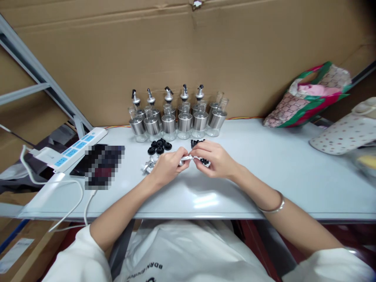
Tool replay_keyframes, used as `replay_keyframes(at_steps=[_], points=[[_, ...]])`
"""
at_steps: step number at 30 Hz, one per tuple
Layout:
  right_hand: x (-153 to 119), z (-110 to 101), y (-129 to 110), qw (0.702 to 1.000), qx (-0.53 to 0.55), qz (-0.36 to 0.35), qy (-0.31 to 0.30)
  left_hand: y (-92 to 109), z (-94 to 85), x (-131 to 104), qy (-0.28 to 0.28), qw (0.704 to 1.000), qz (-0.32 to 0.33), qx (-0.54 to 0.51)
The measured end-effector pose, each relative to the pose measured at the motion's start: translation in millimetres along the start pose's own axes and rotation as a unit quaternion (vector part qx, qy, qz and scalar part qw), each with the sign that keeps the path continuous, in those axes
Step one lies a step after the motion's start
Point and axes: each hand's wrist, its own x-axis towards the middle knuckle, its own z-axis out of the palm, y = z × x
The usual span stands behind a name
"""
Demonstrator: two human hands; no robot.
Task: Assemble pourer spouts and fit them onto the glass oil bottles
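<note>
Just above the table, my left hand [168,166] pinches a silver metal pourer spout [185,158] between thumb and fingers. My right hand [216,159] is closed at the spout's other end, fingertips on its tip; any small part between them is hidden. More silver spouts [147,166] lie beside my left hand, partly covered by it. Black ribbed stoppers [159,150] sit in a cluster behind it. Small black pieces [197,143] lie behind my right hand, and others [205,161] show under its fingers.
Glass bottles with steel sleeves [185,122] stand in two rows at the back; several rear ones carry pourers [184,92]. A power strip [79,150], white cable [80,192] and phone [84,164] are at left. A patterned bag [308,98] and spotted white object [343,133] stand right.
</note>
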Motion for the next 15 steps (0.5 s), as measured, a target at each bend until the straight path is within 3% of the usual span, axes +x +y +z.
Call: replay_keyframes(at_steps=[7, 15], points=[[-1, 10, -2, 0.998, -0.060, -0.017, -0.021, -7, 3.0, -2, -0.032, 0.999, 0.017, 0.015], [2, 15, -8, 0.998, -0.046, -0.026, -0.022, -2, -3.5, -2, -0.032, 0.997, 0.036, 0.053]])
